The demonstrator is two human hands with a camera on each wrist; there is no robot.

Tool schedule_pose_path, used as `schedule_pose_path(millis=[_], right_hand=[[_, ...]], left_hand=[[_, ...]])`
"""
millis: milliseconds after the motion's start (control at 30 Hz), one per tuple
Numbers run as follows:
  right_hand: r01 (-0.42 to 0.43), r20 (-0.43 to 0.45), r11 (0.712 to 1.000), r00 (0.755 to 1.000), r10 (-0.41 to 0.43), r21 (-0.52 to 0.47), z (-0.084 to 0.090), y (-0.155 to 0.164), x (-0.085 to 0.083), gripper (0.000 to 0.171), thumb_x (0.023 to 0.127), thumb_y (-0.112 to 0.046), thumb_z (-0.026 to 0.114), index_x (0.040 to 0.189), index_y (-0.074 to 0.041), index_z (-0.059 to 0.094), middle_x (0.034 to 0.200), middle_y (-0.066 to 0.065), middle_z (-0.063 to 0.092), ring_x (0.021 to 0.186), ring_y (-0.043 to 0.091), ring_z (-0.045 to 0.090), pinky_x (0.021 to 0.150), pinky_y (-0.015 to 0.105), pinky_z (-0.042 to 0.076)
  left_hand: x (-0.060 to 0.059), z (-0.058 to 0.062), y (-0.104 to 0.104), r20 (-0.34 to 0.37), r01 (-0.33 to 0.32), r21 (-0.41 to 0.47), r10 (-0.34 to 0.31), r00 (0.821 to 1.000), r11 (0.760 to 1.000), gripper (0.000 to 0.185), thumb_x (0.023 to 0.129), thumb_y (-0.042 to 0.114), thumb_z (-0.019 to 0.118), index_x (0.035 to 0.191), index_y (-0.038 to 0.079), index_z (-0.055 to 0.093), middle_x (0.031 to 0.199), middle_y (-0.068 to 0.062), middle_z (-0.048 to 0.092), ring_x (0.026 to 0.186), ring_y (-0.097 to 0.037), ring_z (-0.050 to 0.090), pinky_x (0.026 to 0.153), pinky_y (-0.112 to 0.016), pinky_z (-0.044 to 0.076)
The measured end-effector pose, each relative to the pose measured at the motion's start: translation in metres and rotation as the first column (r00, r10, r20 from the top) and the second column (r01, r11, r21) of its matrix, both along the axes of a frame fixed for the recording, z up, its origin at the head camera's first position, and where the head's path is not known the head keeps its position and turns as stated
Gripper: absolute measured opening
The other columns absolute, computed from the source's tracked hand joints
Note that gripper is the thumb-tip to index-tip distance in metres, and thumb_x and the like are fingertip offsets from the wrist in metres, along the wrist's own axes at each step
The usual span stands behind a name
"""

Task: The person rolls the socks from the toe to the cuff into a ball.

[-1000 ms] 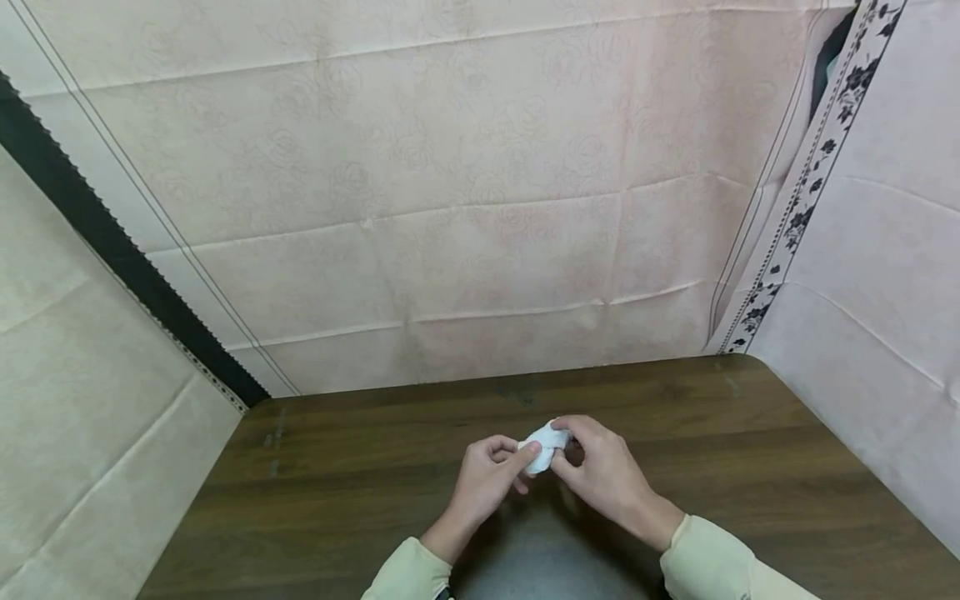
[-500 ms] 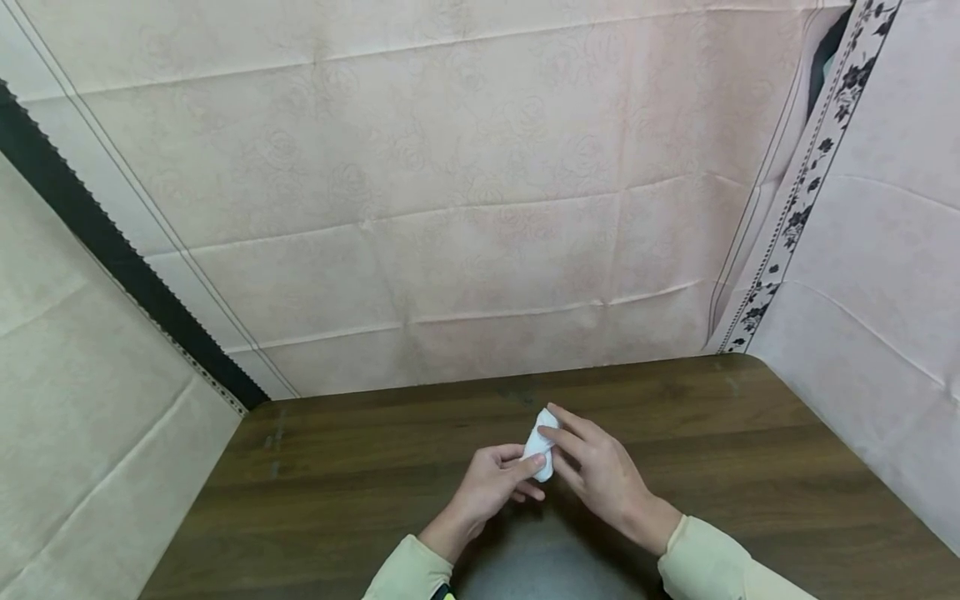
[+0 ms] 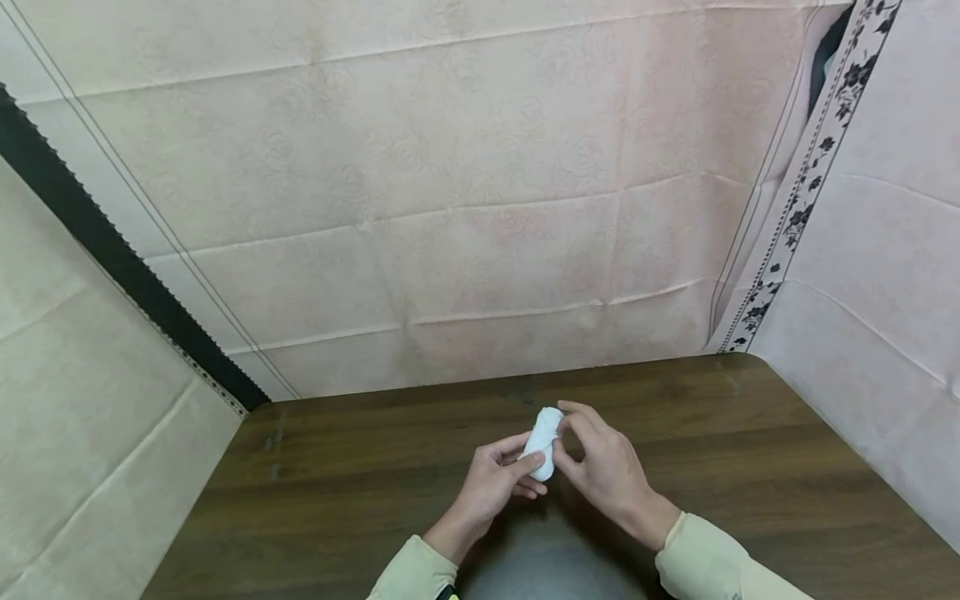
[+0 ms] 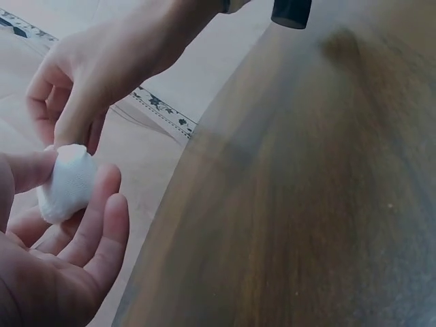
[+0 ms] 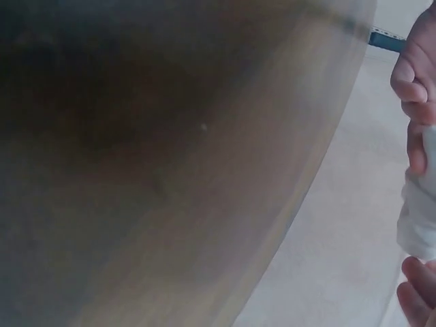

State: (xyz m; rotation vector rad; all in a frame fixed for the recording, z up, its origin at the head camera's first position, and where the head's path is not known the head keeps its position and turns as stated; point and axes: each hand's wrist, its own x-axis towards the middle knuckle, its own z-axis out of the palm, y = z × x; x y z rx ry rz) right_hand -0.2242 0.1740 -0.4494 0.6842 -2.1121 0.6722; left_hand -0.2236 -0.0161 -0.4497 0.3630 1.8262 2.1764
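Note:
A small white roll of woven cloth, looking like a gauze bandage (image 3: 543, 442), stands slanted above the table in the head view. My left hand (image 3: 491, 479) grips its lower end, thumb across the front and fingers behind. The left wrist view shows the bandage (image 4: 68, 184) between the left thumb and fingers, its weave visible. At the upper right side, my right hand (image 3: 606, 467) pinches it with bent thumb and index finger. In the right wrist view the bandage (image 5: 419, 214) shows loose wrapped folds, cut off by the frame edge.
Both hands are over a dark brown wood-grain table (image 3: 337, 500) with a rounded far corner. Pale patterned cloth (image 3: 480, 208) hangs behind it, and more cloth stands at both sides. A black strip (image 3: 135, 258) runs down the left corner.
The bandage has turned from lying slanted sideways to more upright. My right fingers straightened along it half a second ago and are now bent again at its side.

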Motion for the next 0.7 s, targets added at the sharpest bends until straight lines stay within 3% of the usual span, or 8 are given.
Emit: schedule_pose_path(millis=[133, 333, 567, 700], right_hand=[[0.046, -0.041, 0.999, 0.998, -0.045, 0.026, 0.001, 0.003, -0.003, 0.019, 0.073, -0.007, 0.075, 0.085, -0.012, 0.062, 0.103, 0.006, 0.066, 0.077, 0.019, 0.065, 0.061, 0.035, 0.052], [0.076, -0.081, 0.996, 0.994, -0.072, 0.045, 0.002, 0.007, -0.006, 0.016, 0.073, -0.006, 0.073, 0.085, -0.012, 0.063, 0.090, -0.001, 0.061, 0.071, 0.013, 0.058, 0.059, 0.034, 0.049], [0.066, 0.037, 0.998, 0.997, -0.065, -0.016, 0.006, 0.011, -0.006, 0.023, 0.076, -0.001, 0.079, 0.089, -0.013, 0.064, 0.086, -0.004, 0.066, 0.073, 0.011, 0.061, 0.062, 0.034, 0.051], [0.076, 0.136, 0.995, 0.988, -0.067, -0.062, 0.009, 0.012, -0.005, 0.022, 0.079, 0.001, 0.076, 0.090, -0.014, 0.065, 0.085, -0.005, 0.068, 0.065, 0.006, 0.055, 0.057, 0.028, 0.048]], left_hand=[[0.002, 0.001, 0.001, -0.021, -0.015, 0.013, 0.016, 1.000, 1.000, 0.037, 0.095, 0.008, 0.070, 0.130, -0.004, 0.064, 0.093, -0.016, 0.072, 0.060, -0.015, 0.067, 0.061, -0.027, 0.057], [0.003, 0.002, 0.003, -0.042, -0.011, 0.000, 0.011, 0.999, 1.000, 0.034, 0.094, 0.004, 0.069, 0.127, -0.005, 0.066, 0.090, -0.013, 0.070, 0.062, -0.016, 0.066, 0.063, -0.029, 0.058], [0.004, 0.003, 0.002, -0.055, -0.002, -0.023, 0.001, 0.998, 1.000, 0.033, 0.093, 0.001, 0.069, 0.125, -0.005, 0.067, 0.090, -0.012, 0.068, 0.063, -0.016, 0.066, 0.063, -0.029, 0.058], [0.004, 0.002, 0.000, -0.074, 0.011, -0.044, -0.014, 0.997, 0.999, 0.033, 0.092, 0.001, 0.069, 0.124, -0.006, 0.067, 0.087, -0.010, 0.067, 0.062, -0.015, 0.064, 0.061, -0.026, 0.056]])
